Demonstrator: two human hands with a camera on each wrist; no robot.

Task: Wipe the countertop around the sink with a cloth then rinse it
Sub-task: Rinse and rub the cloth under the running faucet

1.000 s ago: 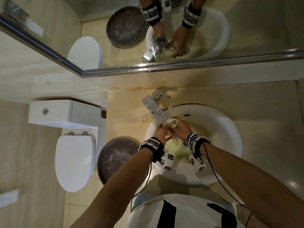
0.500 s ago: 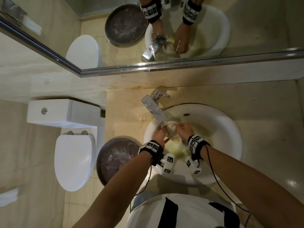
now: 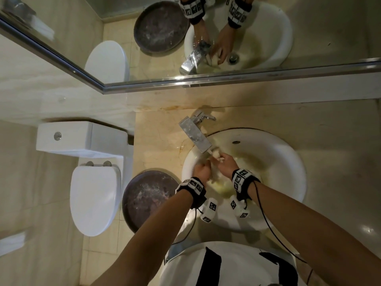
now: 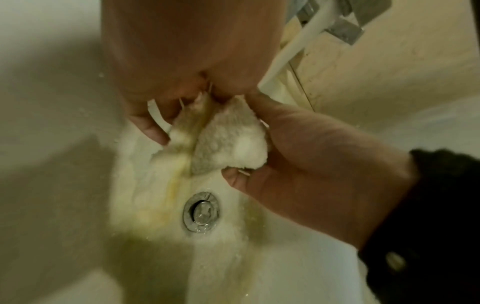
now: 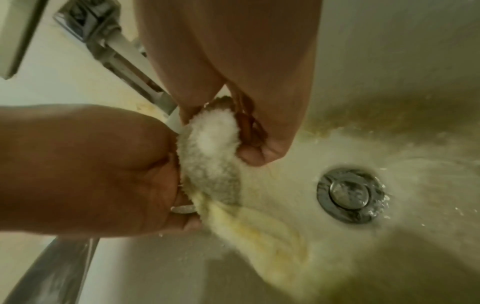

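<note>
A wet, pale yellow-white cloth (image 3: 216,156) is bunched under the spout of the chrome faucet (image 3: 195,136), inside the white sink (image 3: 288,159). My left hand (image 3: 201,170) grips its near end and my right hand (image 3: 225,163) its far end. In the left wrist view my left hand (image 4: 182,98) pinches the cloth (image 4: 230,142) from above while my right hand (image 4: 298,156) cups it. In the right wrist view my right hand (image 5: 257,152) curls round the cloth (image 5: 210,148) and my left hand (image 5: 109,164) clasps it. Water (image 5: 135,59) runs onto it.
The drain (image 4: 201,214) lies just below the hands. Beige countertop (image 3: 334,145) surrounds the sink, with a mirror (image 3: 268,38) on the wall behind. To the left stand a white toilet (image 3: 92,195) and a dark round basin (image 3: 148,201) on the floor.
Both hands have stayed under the spout and kept working the cloth. It is now bunched tighter between them, nearer the faucet's tip.
</note>
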